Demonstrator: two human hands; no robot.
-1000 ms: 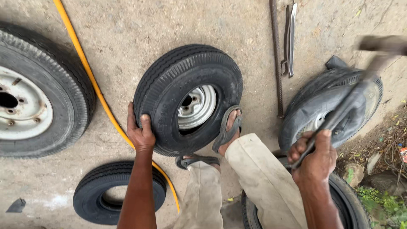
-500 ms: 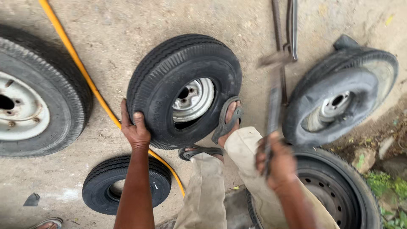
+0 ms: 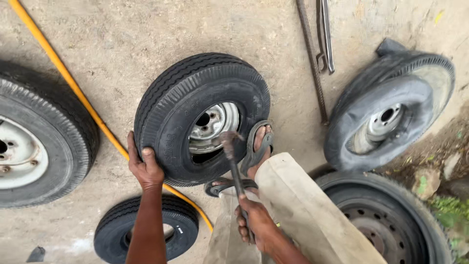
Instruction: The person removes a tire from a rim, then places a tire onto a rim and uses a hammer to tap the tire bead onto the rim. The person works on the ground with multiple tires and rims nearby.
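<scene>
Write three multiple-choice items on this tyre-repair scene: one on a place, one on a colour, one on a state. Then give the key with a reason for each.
1. Where does the left hand rest?
A. on the lower left edge of the upright black rubber tyre with the silver steel rim
B. on the long rusty metal bar
C. on the ground

2. What colour is the long hose on the concrete?
A. blue
B. yellow-orange
C. white

3. What state is the right hand in?
A. open and empty
B. flat on a tyre
C. closed round the handle of a dark metal hammer

Key: A, its fingers grip the tread; B, it runs yellow-orange past the tyre; C, the hammer head meets the sidewall by the rim.
</scene>
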